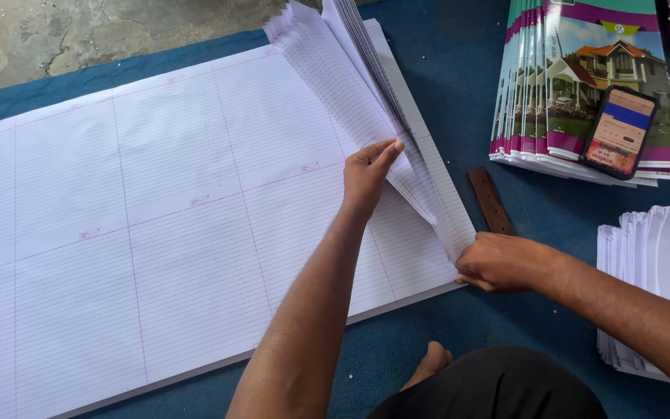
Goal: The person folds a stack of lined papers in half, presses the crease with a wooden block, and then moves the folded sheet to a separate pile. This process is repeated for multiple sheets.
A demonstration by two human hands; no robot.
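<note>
Off to the side, on the blue mat

A phone (620,133) lies on fanned booklets (575,85); a brown strip (490,200) sits just beside them, a folded paper pile (653,271) nearer, bare concrete floor (79,35) beyond.

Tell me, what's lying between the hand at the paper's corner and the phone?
A brown strip lies on the blue mat between the right hand and the phone, in the head view.

Blue floor mat (443,54), bare grey concrete floor (79,35) beyond, soft even light
</note>
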